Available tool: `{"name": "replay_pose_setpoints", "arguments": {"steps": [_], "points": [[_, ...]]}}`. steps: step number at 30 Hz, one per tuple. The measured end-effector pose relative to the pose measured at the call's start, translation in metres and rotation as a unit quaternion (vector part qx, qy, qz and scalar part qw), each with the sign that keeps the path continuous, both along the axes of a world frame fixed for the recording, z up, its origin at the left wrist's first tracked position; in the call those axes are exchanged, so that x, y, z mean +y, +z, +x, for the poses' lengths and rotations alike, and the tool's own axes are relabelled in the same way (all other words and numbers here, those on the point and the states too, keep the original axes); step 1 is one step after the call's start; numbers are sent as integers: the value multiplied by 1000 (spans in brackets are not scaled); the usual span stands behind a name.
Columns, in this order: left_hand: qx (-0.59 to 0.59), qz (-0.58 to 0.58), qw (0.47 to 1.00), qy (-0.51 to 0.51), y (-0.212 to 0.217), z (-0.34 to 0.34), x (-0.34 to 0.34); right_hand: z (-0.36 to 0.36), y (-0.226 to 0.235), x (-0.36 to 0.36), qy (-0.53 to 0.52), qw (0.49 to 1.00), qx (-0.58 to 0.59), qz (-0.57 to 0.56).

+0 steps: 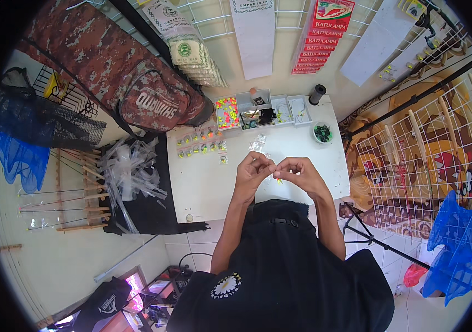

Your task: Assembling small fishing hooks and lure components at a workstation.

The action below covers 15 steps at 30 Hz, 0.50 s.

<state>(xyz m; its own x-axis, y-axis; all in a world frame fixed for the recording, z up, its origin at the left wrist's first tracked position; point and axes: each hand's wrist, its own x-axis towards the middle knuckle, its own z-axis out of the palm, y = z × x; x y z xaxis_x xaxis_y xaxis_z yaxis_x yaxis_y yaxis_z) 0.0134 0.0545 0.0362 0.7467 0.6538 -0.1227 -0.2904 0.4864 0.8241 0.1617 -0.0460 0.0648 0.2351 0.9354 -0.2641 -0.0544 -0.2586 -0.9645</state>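
Over the white table point(205, 188), my left hand point(253, 174) and my right hand point(304, 176) meet fingertip to fingertip, both pinched closed. Whatever they hold is too small to make out; a small yellow-green piece point(279, 181) shows just beneath the right fingers. Small clear plastic packets point(258, 143) lie just beyond my hands. Farther left are rows of clear packets with yellow-green pieces point(201, 145). At the back, a white box point(227, 128) holds many small orange, yellow and pink pieces, beside other white compartments point(283, 110) with thin line-like bits and dark items.
A round tub point(322, 133) of dark green bits and a black cylinder point(317, 94) stand at the table's back right. Crumpled clear plastic point(131, 171) is heaped on the left. A camouflage bag point(136, 83) leans behind it. On the right are a tripod point(368, 235) and blue nets point(457, 243).
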Motion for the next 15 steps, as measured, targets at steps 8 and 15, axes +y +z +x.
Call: {"name": "replay_pose_setpoints", "arguments": {"steps": [8, 15], "points": [[60, 129, 989, 31, -8, 0, 0, -11, -6, -1, -101, 967, -220, 74], [106, 209, 970, 61, -2, 2, -4, -13, -12, -1, -104, 975, -189, 45]]}}
